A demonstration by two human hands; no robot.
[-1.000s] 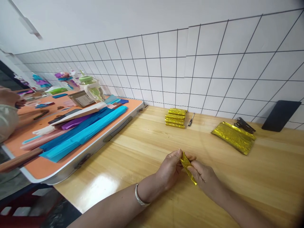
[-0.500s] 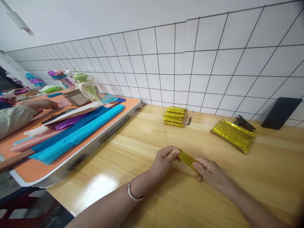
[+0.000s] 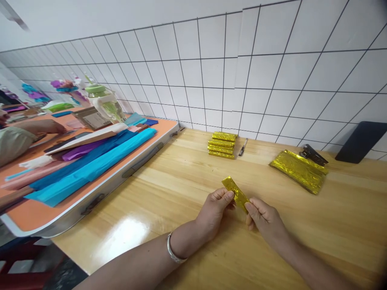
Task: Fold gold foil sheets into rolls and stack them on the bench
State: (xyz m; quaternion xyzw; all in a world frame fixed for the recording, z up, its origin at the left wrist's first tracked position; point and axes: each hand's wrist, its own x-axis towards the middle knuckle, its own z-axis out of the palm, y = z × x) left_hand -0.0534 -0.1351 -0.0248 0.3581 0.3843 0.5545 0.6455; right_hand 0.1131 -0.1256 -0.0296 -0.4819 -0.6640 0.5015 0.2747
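A narrow folded strip of gold foil (image 3: 238,194) is held between both hands above the wooden table (image 3: 169,177). My left hand (image 3: 215,209) pinches it near its middle, and the strip's upper left end sticks out past the fingertips. At the lower right end my right hand (image 3: 263,215) grips it between thumb and fingers. Several folded gold strips (image 3: 222,145) lie in a row near the wall, beside a small pen-like tool (image 3: 243,147). Further right is a wider gold foil stack (image 3: 298,171) with a black clip (image 3: 313,154) at its back edge.
A dark flat object (image 3: 361,141) leans on the tiled wall at right. On the left, an orange-topped table (image 3: 71,198) holds blue paper (image 3: 90,177), a cardboard box (image 3: 94,117) and a green-lidded bottle (image 3: 104,102). Another person's arm (image 3: 18,139) reaches over it.
My left hand has shifted along the strip toward my right hand, so the strip's upper left end now sticks out. The view has turned slightly right.
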